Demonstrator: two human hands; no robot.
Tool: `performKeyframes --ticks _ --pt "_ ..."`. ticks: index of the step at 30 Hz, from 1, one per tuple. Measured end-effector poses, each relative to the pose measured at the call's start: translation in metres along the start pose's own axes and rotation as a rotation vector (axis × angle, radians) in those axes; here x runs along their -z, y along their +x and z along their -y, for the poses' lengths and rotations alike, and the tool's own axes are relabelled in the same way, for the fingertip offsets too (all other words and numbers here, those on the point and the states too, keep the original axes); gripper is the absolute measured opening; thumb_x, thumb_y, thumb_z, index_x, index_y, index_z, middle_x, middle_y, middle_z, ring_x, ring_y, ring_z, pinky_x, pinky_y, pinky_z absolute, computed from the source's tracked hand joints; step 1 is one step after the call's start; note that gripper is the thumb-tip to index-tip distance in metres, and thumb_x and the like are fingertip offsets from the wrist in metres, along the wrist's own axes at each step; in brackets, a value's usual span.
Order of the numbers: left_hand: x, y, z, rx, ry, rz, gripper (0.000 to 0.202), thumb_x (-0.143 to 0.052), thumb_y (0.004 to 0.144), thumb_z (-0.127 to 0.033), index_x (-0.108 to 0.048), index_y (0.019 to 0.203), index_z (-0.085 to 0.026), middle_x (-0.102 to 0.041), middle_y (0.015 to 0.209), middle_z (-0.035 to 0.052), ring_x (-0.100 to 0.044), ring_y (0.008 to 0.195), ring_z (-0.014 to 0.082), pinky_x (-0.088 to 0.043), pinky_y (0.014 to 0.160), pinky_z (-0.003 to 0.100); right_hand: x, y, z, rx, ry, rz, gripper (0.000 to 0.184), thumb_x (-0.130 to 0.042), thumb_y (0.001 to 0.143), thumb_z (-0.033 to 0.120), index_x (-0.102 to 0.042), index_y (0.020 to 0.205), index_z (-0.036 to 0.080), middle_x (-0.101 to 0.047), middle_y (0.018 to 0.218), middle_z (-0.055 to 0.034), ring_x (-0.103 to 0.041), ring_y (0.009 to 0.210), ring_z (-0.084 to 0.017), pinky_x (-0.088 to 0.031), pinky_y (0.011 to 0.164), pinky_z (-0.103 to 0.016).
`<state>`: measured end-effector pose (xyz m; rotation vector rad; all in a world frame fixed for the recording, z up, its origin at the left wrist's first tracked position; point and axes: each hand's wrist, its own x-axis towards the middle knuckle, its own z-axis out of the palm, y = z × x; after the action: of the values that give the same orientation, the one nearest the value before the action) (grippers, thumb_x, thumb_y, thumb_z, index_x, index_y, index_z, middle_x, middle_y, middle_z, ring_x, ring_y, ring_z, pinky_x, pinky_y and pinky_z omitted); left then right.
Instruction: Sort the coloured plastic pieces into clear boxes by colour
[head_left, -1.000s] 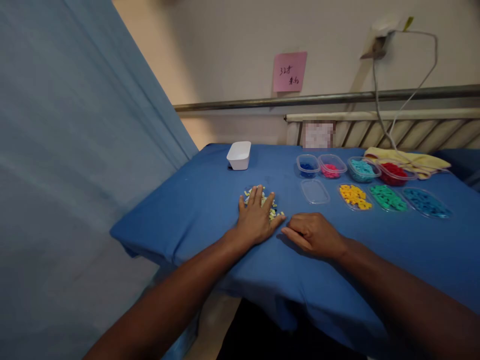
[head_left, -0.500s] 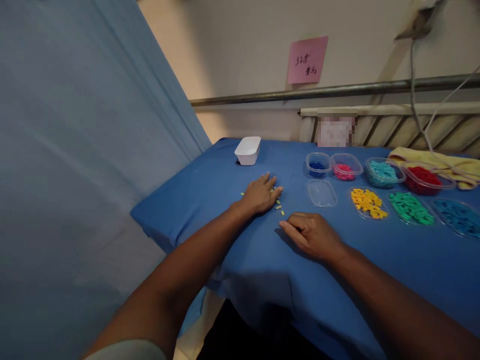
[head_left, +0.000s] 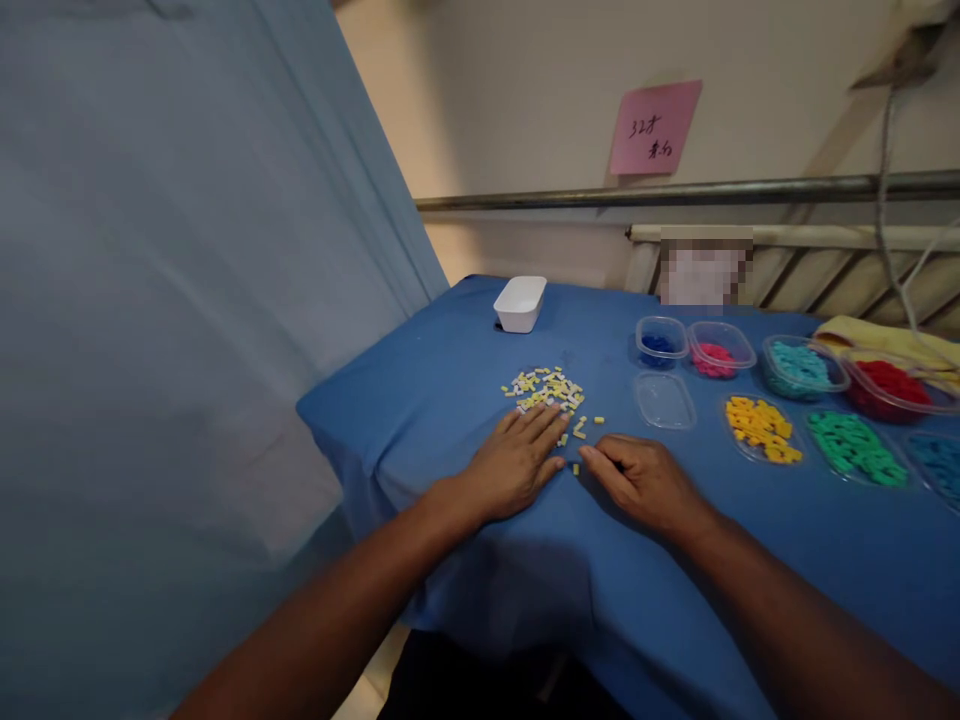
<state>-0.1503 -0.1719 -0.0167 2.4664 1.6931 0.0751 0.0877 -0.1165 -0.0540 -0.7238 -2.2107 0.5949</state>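
Note:
My left hand [head_left: 517,460] lies flat, fingers spread, its fingertips at the near edge of a pile of small yellow and white pieces [head_left: 551,385]. A few loose yellow pieces [head_left: 580,428] lie between my two hands. To the right, my right hand [head_left: 641,480] rests on the blue cloth with its fingers curled in and the thumb against them. Whatever may be inside that closed hand is hidden.
A white tub [head_left: 520,305] stands behind the pile. Clear containers of blue [head_left: 658,346], pink [head_left: 714,360], turquoise [head_left: 802,365] and red pieces [head_left: 892,385] stand at right. Before them lie a clear lid [head_left: 665,402] and trays of yellow [head_left: 761,430] and green pieces [head_left: 855,447].
My left hand has drawn back toward me, uncovering the pile it was over. My right hand stays curled in about the same place. The view has shifted slightly left.

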Motion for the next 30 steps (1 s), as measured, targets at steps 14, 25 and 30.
performKeyframes --ticks 14,25,30 --pt "-0.003 0.01 0.049 0.008 0.026 -0.008 0.079 -0.034 0.115 -0.063 -0.029 0.178 -0.015 -0.018 0.187 0.02 -0.015 0.175 0.0338 -0.022 0.141 0.056 -0.006 0.003 0.02 0.209 -0.196 0.216 0.022 -0.062 0.112 0.037 -0.079 0.117 0.024 -0.079 0.11 -0.009 -0.071 0.097 -0.025 -0.057 0.088 -0.042" --pt "0.024 0.105 0.108 0.053 -0.472 -0.477 0.071 -0.025 0.116 -0.063 -0.073 0.138 -0.015 -0.071 0.15 0.0197 -0.063 0.145 0.0294 -0.046 0.126 0.046 -0.02 -0.004 0.014 0.018 -0.301 0.014 0.021 -0.054 0.113 0.028 -0.074 0.117 0.023 -0.08 0.113 -0.0108 -0.075 0.101 -0.026 -0.061 0.091 -0.044" --pt "0.022 0.134 0.137 0.208 -0.8 -0.622 0.082 -0.026 0.11 -0.078 -0.077 0.106 -0.015 -0.079 0.091 0.012 -0.073 0.076 0.0224 -0.057 0.075 0.035 -0.024 -0.004 0.003 -0.178 -0.323 -0.154 0.02 -0.054 0.112 0.029 -0.07 0.122 0.022 -0.078 0.118 -0.0133 -0.075 0.107 -0.028 -0.062 0.094 -0.044"
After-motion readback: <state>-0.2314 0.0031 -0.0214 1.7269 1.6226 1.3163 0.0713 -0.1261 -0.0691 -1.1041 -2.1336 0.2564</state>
